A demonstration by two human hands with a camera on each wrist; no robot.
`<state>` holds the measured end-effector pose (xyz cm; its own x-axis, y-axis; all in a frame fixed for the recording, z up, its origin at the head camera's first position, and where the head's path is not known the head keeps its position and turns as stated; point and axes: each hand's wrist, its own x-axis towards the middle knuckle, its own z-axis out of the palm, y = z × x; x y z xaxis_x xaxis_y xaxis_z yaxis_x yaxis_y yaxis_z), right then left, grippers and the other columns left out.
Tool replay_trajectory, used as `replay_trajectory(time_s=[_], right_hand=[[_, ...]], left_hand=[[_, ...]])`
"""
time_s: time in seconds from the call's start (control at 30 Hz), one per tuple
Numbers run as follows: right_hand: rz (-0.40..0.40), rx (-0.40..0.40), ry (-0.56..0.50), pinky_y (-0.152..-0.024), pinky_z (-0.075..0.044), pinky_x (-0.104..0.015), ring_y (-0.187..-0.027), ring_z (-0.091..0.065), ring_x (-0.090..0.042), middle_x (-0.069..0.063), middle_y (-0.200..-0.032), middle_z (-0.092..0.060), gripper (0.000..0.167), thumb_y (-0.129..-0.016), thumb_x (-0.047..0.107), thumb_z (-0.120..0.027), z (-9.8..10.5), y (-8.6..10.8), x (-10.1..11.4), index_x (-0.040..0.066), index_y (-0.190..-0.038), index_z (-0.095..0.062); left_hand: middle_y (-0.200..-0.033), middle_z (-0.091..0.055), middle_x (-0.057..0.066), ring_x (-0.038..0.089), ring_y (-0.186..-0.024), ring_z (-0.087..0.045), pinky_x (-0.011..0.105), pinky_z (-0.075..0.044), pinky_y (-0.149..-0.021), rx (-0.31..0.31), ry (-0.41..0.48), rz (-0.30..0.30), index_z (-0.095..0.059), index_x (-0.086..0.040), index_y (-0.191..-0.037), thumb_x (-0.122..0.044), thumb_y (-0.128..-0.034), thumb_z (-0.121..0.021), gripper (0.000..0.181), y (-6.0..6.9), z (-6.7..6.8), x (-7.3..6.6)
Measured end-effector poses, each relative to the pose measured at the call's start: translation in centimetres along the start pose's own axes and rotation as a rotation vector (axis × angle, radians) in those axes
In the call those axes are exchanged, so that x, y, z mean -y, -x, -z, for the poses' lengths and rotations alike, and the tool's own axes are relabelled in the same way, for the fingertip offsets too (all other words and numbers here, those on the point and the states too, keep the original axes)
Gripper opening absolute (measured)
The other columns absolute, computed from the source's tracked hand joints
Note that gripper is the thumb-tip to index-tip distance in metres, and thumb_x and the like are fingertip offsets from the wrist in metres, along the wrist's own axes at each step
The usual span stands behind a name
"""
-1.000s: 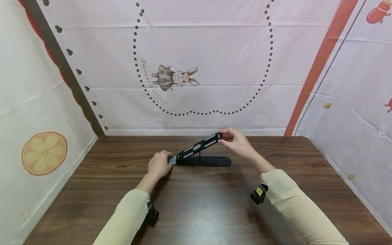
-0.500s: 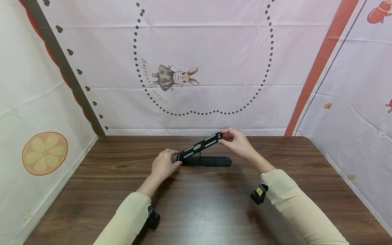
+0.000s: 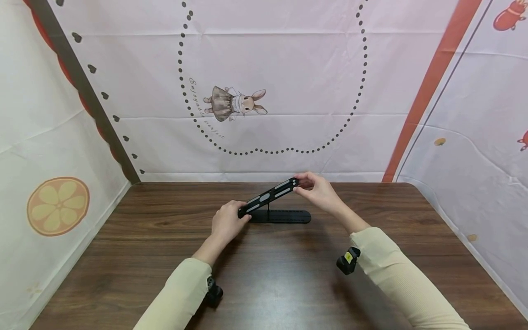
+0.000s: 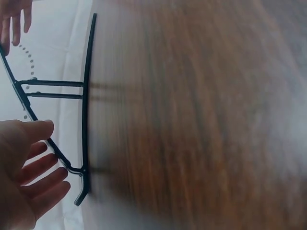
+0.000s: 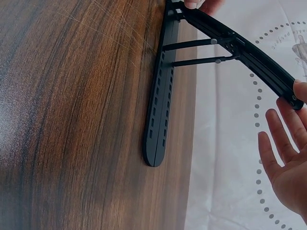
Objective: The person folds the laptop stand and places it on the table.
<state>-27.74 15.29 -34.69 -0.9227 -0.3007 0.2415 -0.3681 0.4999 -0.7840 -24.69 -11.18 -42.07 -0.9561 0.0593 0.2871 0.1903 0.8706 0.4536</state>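
Observation:
A black folding stand (image 3: 266, 196) has its long base (image 3: 288, 216) flat on the table and its upper arm slanting up to the right. Two thin struts (image 5: 192, 44) join arm and base in the right wrist view. My left hand (image 3: 227, 223) grips the arm's low end by its sides, thumb nearest me; in the left wrist view that hand's other fingers (image 4: 45, 179) are spread beside the arm. With thumb and index finger my right hand (image 3: 323, 197) pinches the raised end, the remaining fingers (image 5: 278, 139) loosely extended.
The brown wooden table (image 3: 280, 284) reaches back to a pale printed cloth (image 3: 297, 91). More cloth hangs at the left (image 3: 24, 137) and right (image 3: 486, 101) sides. A black device hangs at each wrist.
My left hand has moved right, from the grey hinge end of the stand onto the low end of the upper arm. My right hand and the stand have stayed in place.

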Motion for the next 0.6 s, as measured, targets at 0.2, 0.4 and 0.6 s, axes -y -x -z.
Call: replay_trajectory(time_s=[0.2,0.4,0.6], right_hand=[[0.022,-0.003,0.002,-0.079,-0.052,-0.037,-0.095,-0.063,-0.024,-0.013,-0.108,-0.064,0.037,-0.086,0.019,-0.065,-0.19,-0.25,-0.54,0.006,-0.12,-0.056],[0.032,-0.006,0.031,-0.081,-0.051,-0.039,-0.097,-0.062,-0.024,-0.011,-0.107,-0.064,0.037,-0.087,0.016,-0.064,-0.21,-0.06,-0.45,0.007,-0.121,-0.054],[0.053,0.004,0.063,-0.083,-0.05,-0.041,-0.099,-0.062,-0.027,-0.012,-0.109,-0.063,0.042,-0.088,0.015,-0.062,-0.22,0.37,-0.59,0.007,-0.127,-0.05]], left_hand=[[-0.106,-0.065,0.005,0.023,-0.078,-0.064,0.033,-0.049,-0.054,-0.026,-0.028,0.001,-0.067,-0.016,-0.11,-0.025,-0.0792,-0.072,0.033,-0.06,-0.22,-0.07],[-0.102,-0.067,0.003,0.021,-0.07,-0.063,0.027,-0.044,-0.047,-0.03,-0.059,0.001,-0.068,-0.017,-0.107,-0.023,-0.0799,-0.072,0.028,-0.27,-0.37,-0.2],[-0.103,-0.067,0.003,0.019,-0.067,-0.062,0.025,-0.042,-0.046,-0.026,-0.066,0.007,-0.069,-0.018,-0.107,-0.024,-0.08,-0.072,0.028,-0.32,-0.37,-0.17]])
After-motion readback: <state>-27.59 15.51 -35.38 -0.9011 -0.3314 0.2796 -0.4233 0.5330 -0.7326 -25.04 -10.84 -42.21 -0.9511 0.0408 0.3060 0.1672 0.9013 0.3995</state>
